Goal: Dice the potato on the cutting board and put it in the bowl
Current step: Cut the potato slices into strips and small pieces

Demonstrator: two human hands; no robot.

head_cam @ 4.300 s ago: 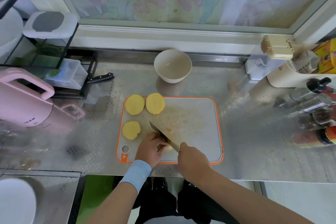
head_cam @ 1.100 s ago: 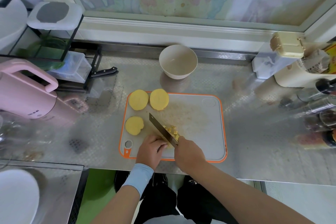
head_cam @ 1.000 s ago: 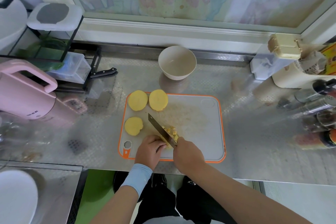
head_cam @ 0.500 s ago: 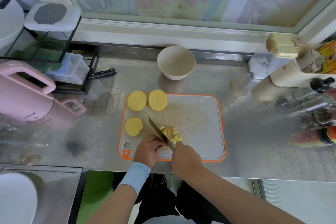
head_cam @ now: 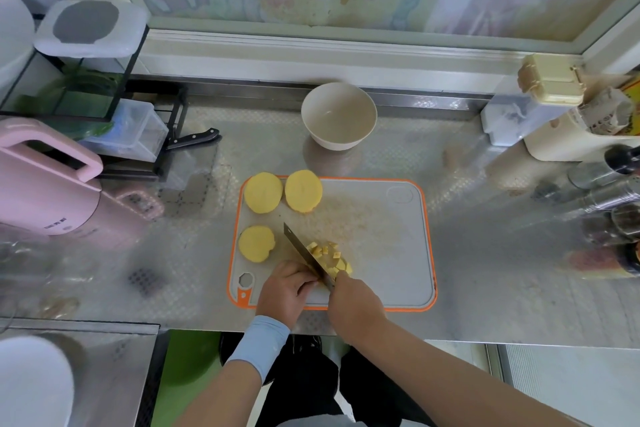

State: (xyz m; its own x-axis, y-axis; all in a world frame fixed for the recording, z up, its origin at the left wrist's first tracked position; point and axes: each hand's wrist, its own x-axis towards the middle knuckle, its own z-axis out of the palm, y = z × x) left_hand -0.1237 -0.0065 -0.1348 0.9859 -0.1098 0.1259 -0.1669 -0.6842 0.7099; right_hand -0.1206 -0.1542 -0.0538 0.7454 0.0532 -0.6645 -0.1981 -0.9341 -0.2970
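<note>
Potato dice [head_cam: 327,251] pile right of knife [head_cam: 302,248]; right hand [head_cam: 356,302] grips handle; left hand [head_cam: 286,289] curled beside blade, likely guiding; hold hidden.

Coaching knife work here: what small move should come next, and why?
Probably one more downward cut through the potato at the blade. The right hand grips the knife beside the curled left hand; diced potato lies right of the blade, three slices wait uncut, and the bowl is empty.
</note>
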